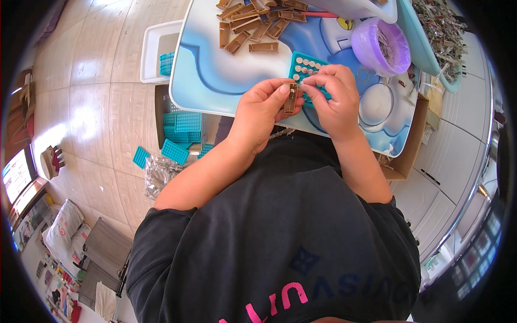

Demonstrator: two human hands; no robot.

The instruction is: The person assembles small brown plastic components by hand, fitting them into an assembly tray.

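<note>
My left hand (pixel 264 105) is closed on a small brown plastic housing (pixel 291 98), held upright between thumb and fingers. Small metal-looking parts show inside its open face. At the housing's top end, my right hand (pixel 336 97) pinches its thumb and forefinger together; a tiny pale piece seems to be at the tips, too small to name. Partly covered by both hands, a teal tray (pixel 298 60) with rows of round pale pieces lies on the blue-and-white table (pixel 210 81). A loose pile of similar brown housings (pixel 259 27) lies beyond my left hand.
A purple tub (pixel 377 46) holding small parts stands at the right, by a light-teal basin (pixel 423 40) and a heap of metallic pieces (pixel 444 32). Left of the table are a white bin (pixel 153 46), several teal trays (pixel 187 123) in a box, and a clear plastic bag (pixel 161 175).
</note>
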